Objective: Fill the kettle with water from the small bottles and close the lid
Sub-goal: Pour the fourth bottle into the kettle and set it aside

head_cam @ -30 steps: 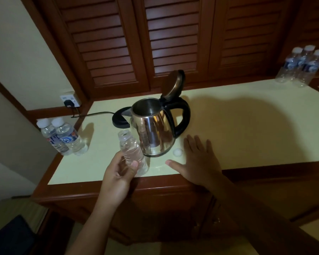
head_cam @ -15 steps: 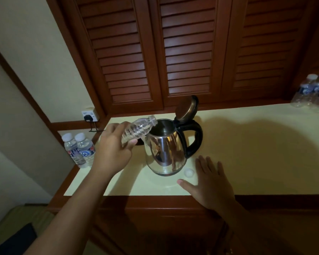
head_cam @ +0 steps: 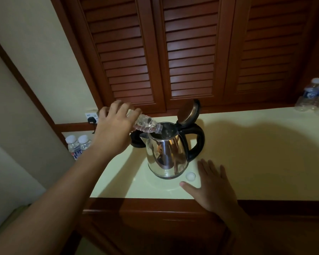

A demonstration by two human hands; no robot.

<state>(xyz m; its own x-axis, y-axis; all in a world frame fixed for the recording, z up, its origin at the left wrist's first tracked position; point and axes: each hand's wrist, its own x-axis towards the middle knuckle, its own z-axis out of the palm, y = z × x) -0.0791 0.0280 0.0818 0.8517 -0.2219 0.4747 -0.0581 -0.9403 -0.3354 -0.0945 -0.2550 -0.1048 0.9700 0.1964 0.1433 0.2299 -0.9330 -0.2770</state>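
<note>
A steel kettle (head_cam: 166,155) with a black handle stands on the cream counter (head_cam: 256,153), its lid (head_cam: 189,113) hinged upright and open. My left hand (head_cam: 114,131) grips a small clear bottle (head_cam: 145,124), tipped downward with its neck inside the kettle's mouth. A white bottle cap (head_cam: 190,176) lies on the counter by the kettle's base. My right hand (head_cam: 214,186) rests flat on the counter just right of the cap, fingers spread.
Two capped bottles (head_cam: 77,146) stand at the counter's left end, partly behind my forearm. More bottles (head_cam: 317,96) stand at the far right. The kettle's black base (head_cam: 136,140) sits behind it, corded to a wall socket (head_cam: 91,117). Louvred wooden doors rise behind.
My left hand lifted the open bottle from the counter, tipped it, and brought its neck into the kettle's mouth. My right hand stayed flat beside the cap.
</note>
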